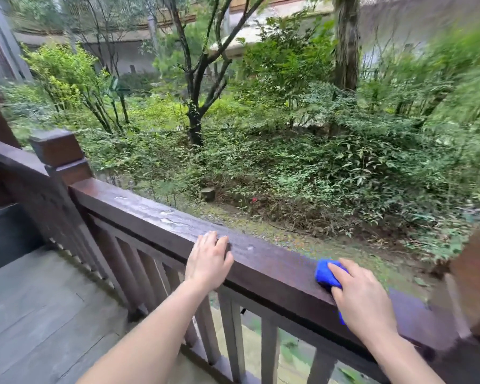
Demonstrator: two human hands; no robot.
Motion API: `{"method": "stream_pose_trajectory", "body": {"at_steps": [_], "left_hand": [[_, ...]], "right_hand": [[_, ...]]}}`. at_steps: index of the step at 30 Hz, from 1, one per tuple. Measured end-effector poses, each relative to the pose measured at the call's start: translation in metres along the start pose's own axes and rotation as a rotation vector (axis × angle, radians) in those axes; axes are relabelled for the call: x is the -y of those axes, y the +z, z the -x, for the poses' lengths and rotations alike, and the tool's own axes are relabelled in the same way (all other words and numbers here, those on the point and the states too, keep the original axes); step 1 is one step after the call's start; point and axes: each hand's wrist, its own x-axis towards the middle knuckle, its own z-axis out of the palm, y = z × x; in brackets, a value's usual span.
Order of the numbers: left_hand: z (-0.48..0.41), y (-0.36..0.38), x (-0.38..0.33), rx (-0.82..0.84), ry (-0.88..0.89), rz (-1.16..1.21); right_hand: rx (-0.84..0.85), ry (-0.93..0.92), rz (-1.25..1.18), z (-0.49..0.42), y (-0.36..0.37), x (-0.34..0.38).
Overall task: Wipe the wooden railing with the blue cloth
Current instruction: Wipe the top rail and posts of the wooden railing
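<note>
A dark brown wooden railing (150, 214) runs from the middle left down to the lower right, with pale worn patches on its top. My left hand (208, 259) lies flat on the rail's top and front edge, fingers slightly spread, holding nothing. Further right, my right hand (360, 295) presses a bunched blue cloth (326, 274) onto the rail's top; most of the cloth is hidden under the palm, with a small blue edge showing below the hand.
A square corner post (58, 151) stands at the left, where a second rail section turns back. Another post (474, 278) closes the rail at the right. Vertical balusters (233, 333) run below. Grey deck boards (39, 314) lie at lower left; shrubs and trees beyond.
</note>
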Motion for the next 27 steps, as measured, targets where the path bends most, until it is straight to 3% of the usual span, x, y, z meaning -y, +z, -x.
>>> {"method": "stream_pose_trajectory", "body": {"at_steps": [3,8,12,15,18,21,23,27], "left_hand": [[-0.03,0.013,0.022,0.018,0.078,0.049],[-0.051,0.025,0.04,0.013,0.194,0.038],[-0.048,0.026,0.042,-0.011,0.207,0.06],[-0.049,0.026,0.044,0.011,0.22,0.06],[-0.048,0.03,0.046,0.028,0.205,0.064],[-0.048,0.033,0.044,-0.01,0.202,0.067],[-0.047,0.032,0.043,-0.053,0.206,0.074],[-0.048,0.029,0.044,-0.034,0.193,0.062]], "right_hand": [[0.003,-0.034,0.069,0.008,0.001,-0.009],[-0.026,0.29,0.105,-0.015,0.005,0.001],[-0.092,0.111,0.073,0.001,0.027,0.055],[-0.098,0.04,0.104,0.0,0.02,0.044],[-0.131,0.274,0.089,-0.002,0.014,0.011],[-0.206,0.46,0.059,-0.007,0.02,0.024],[-0.202,0.391,0.034,-0.014,0.03,0.062],[-0.074,-0.08,0.005,-0.009,0.033,0.088]]}}
